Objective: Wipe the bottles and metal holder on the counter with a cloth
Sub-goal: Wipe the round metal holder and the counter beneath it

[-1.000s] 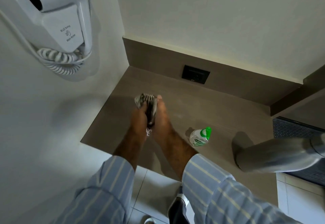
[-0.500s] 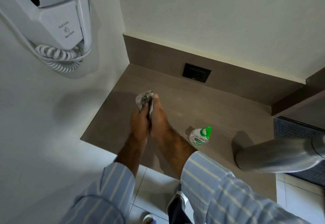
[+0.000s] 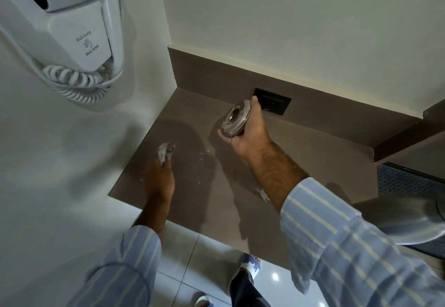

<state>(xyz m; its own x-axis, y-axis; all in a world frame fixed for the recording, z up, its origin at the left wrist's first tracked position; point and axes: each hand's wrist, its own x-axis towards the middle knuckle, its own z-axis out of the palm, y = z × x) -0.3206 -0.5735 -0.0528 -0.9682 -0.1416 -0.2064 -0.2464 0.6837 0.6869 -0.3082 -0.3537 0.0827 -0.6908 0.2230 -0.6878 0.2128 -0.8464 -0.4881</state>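
Right hand (image 3: 250,135) grips metal holder (image 3: 236,121) by rim: rigid, smooth, likely slippery. Left hand (image 3: 160,176) clutches soft cloth (image 3: 165,152) over desk (image 3: 301,162).

Pale walls (image 3: 289,17), wall-hung dryer (image 3: 60,17) (white), tiled floor (image 3: 183,270).

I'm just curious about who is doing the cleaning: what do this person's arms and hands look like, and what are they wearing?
Both hands are bare, with no gloves, rings or watch in view. The left hand and right hand come out of long, loose, light blue sleeves with thin pale stripes, pushed up so the forearms show. The forearms are hairy.
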